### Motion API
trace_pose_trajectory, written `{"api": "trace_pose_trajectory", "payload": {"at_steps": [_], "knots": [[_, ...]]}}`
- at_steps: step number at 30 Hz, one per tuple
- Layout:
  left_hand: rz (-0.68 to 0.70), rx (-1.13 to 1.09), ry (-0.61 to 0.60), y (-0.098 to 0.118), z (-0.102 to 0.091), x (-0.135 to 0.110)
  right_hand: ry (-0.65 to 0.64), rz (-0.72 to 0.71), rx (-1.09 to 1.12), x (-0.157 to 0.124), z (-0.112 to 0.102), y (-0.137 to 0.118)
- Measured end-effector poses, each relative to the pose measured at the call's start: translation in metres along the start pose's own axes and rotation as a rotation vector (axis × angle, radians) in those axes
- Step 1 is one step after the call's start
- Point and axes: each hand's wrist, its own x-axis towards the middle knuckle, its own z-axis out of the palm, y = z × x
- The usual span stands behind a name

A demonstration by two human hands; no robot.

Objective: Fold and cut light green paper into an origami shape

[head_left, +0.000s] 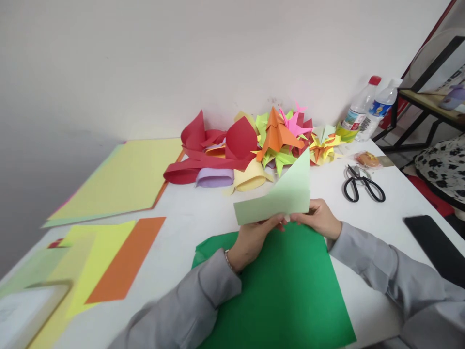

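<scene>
Both hands hold up a folded pale green paper (281, 196) above the white table (189, 213). My left hand (252, 240) pinches its lower edge from below. On the paper's right lower edge my right hand (321, 218) has its fingers closed. The paper forms a triangle-topped shape with its point up. Under the hands lies a dark green sheet (286, 295), flat on the table.
A heap of folded coloured paper figures (279, 138) and curled red, lilac and yellow strips (214, 160) lies at the back. Black scissors (361, 186) and two plastic bottles (366, 114) are at right, a black phone (436, 245) near the edge. Yellow and orange sheets (119, 179) lie at left.
</scene>
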Motion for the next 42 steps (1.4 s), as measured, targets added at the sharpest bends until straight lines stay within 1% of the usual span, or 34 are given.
{"api": "trace_pose_trajectory", "payload": {"at_steps": [2, 4, 7, 10, 15, 24, 29, 34, 39, 42], "knots": [[0.007, 0.164, 0.020, -0.002, 0.000, -0.001, -0.119, -0.055, 0.009, 0.000, 0.002, -0.003], [0.012, 0.312, 0.020, 0.000, -0.001, -0.002, -0.169, -0.075, -0.008, -0.001, 0.001, -0.002], [0.018, 0.482, 0.008, 0.006, -0.001, -0.004, -0.144, -0.042, -0.064, -0.001, -0.001, 0.003], [0.003, 0.572, 0.006, 0.010, -0.002, -0.005, -0.087, -0.009, -0.097, -0.002, -0.003, 0.006], [-0.014, 0.564, 0.026, 0.007, -0.004, -0.004, -0.066, 0.002, -0.061, -0.001, -0.002, 0.003], [0.043, 0.496, 0.060, 0.006, -0.005, -0.004, -0.016, 0.055, 0.016, -0.001, -0.002, 0.005], [0.052, 0.454, 0.071, 0.005, -0.005, -0.003, -0.019, 0.062, 0.066, 0.001, -0.003, 0.009], [0.050, 0.450, 0.081, 0.004, -0.006, -0.003, 0.023, 0.089, 0.040, 0.001, -0.003, 0.011], [0.056, 0.455, 0.089, 0.002, -0.008, -0.002, 0.104, 0.116, -0.061, 0.001, -0.003, 0.011], [0.065, 0.418, 0.107, -0.001, -0.011, 0.000, 0.141, 0.130, -0.098, 0.001, -0.004, 0.009]]}}
